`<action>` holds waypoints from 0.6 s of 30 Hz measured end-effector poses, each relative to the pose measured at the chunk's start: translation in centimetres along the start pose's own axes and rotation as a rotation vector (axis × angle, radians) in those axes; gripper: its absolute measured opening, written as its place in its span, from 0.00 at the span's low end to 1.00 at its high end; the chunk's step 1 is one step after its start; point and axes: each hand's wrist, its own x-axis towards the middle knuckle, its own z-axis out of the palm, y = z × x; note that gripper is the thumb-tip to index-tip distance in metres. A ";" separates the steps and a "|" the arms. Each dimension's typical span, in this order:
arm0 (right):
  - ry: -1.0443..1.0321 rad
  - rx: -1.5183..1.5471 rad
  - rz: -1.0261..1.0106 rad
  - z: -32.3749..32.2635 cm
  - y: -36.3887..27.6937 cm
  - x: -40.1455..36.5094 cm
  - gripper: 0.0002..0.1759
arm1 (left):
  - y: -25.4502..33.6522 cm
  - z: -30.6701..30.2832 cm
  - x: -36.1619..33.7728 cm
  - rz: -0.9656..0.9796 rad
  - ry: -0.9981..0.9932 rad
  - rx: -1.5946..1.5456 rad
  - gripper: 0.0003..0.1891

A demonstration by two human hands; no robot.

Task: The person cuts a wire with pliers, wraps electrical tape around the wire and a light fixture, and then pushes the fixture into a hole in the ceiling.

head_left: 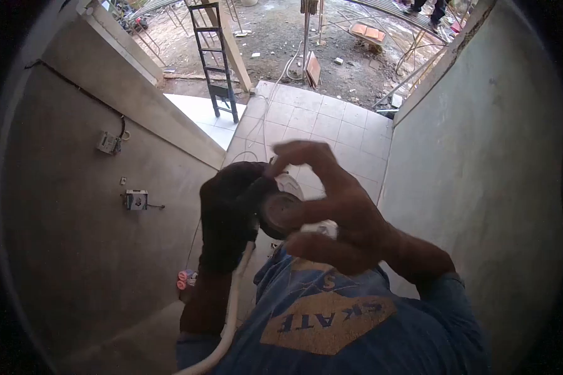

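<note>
My left hand (231, 203), in a black glove, is closed around a tool with a pale part (288, 185) and a round, dark grey disc (280, 209), like a small angle grinder. A thick white cord (233, 306) runs down from that hand along my left forearm. My right hand (350, 219) is bare, its fingers curved and spread apart. Its index finger arches over the tool's top, while another finger overlaps the disc's face. Motion blurs the right fingertips. Much of the tool's body is hidden by the glove.
Bare plastered walls flank me, and electrical boxes (136, 200) are set into the left one. Pink-ended rolls (182, 279) lie low at left. Ahead, a tiled floor (313, 115) meets rubble ground, with a black ladder (211, 59) and scaffolding. A person's legs (438, 12) show at top right.
</note>
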 end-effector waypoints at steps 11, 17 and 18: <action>-0.019 -0.158 0.029 -3.0 8.8 3.2 0.23 | 1.9 0.3 0.5 -0.357 -0.208 -0.087 0.10; -0.155 0.068 -0.040 -4.0 2.4 1.2 0.27 | -0.7 -0.3 0.5 -0.302 -0.038 -0.192 0.15; -0.126 0.034 0.003 -4.9 2.7 -0.3 0.27 | -0.8 -0.5 0.3 -0.304 -0.025 -0.192 0.15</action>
